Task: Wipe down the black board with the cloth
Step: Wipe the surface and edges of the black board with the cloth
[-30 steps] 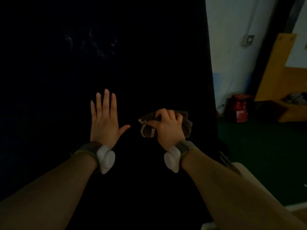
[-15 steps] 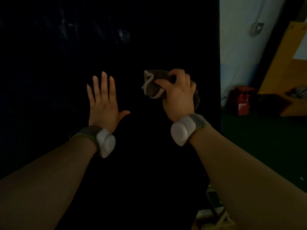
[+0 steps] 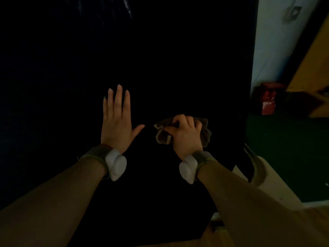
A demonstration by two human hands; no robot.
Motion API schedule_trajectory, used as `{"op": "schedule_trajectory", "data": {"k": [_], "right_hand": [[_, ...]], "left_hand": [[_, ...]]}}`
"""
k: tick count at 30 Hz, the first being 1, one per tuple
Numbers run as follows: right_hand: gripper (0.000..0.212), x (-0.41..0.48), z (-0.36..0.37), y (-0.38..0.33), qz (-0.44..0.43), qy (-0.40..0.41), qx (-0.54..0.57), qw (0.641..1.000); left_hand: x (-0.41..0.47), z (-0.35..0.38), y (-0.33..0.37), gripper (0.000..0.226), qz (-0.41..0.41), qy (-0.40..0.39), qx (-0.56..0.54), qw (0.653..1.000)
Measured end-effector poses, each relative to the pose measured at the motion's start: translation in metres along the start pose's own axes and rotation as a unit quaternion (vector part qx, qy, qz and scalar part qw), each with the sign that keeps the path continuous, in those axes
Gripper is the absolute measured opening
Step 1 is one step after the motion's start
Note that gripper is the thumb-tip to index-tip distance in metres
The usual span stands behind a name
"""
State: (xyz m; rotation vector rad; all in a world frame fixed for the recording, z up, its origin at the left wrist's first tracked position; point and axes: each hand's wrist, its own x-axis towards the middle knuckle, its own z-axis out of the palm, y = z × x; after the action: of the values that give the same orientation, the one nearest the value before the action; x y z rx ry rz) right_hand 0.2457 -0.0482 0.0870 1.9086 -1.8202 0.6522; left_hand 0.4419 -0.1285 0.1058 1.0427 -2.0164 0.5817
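The black board (image 3: 160,59) stands upright and fills most of the view, very dark, with faint pale smears near its top. My left hand (image 3: 116,120) lies flat against it, fingers straight and thumb spread to the right. A little to the right, my right hand (image 3: 187,135) grips a bunched grey-brown cloth (image 3: 162,134) with a pale hem and holds it against the board. Part of the cloth sticks out on both sides of the fist. Both wrists wear bands with white pods.
The board's right edge runs down near a pale wall (image 3: 277,41). A red box (image 3: 268,98) sits on the dark green floor (image 3: 288,157) beside leaning yellow wooden panels (image 3: 309,68). A pale rounded object (image 3: 261,168) lies by the board's lower right corner.
My right hand has swept the cloth up the board and back down again to about its earlier height. My left hand has stayed flat on the board.
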Motion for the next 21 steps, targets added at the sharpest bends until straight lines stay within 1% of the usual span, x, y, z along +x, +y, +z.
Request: {"op": "schedule_trajectory", "data": {"k": [5, 7, 9, 12, 16, 17, 19, 20, 21], "right_hand": [[0.024, 0.0, 0.011, 0.002, -0.007, 0.02, 0.019, 1.0], [0.022, -0.001, 0.016, 0.004, -0.003, 0.053, 0.033, 0.998], [0.024, -0.01, 0.021, 0.004, -0.006, 0.08, 0.045, 0.996], [0.021, -0.021, 0.023, 0.006, -0.025, 0.08, 0.05, 0.995], [0.028, -0.018, 0.017, 0.001, -0.008, 0.114, 0.087, 0.99], [0.028, -0.017, 0.013, -0.001, -0.008, 0.087, 0.087, 0.992], [0.025, -0.015, 0.005, 0.0, -0.004, 0.003, 0.057, 0.998], [0.024, -0.014, -0.001, 0.001, 0.009, -0.006, 0.063, 0.998], [0.023, -0.013, -0.009, 0.001, 0.015, 0.009, 0.069, 0.997]], "left_hand": [[-0.029, 0.02, 0.004, 0.105, -0.006, -0.02, 0.01, 1.0], [-0.03, 0.025, 0.005, 0.107, -0.014, -0.021, 0.02, 0.999], [-0.03, 0.028, 0.005, 0.109, -0.017, -0.022, 0.03, 0.999], [-0.03, 0.031, 0.004, 0.11, -0.019, -0.021, 0.038, 0.999], [-0.03, 0.028, 0.005, 0.108, -0.022, -0.027, 0.039, 0.999], [-0.03, 0.027, 0.005, 0.107, -0.024, -0.028, 0.037, 0.999], [-0.029, 0.026, 0.006, 0.107, -0.025, -0.028, 0.032, 0.999], [-0.029, 0.026, 0.006, 0.107, -0.024, -0.027, 0.031, 0.999], [-0.029, 0.028, 0.007, 0.107, -0.022, -0.026, 0.031, 0.999]]}}
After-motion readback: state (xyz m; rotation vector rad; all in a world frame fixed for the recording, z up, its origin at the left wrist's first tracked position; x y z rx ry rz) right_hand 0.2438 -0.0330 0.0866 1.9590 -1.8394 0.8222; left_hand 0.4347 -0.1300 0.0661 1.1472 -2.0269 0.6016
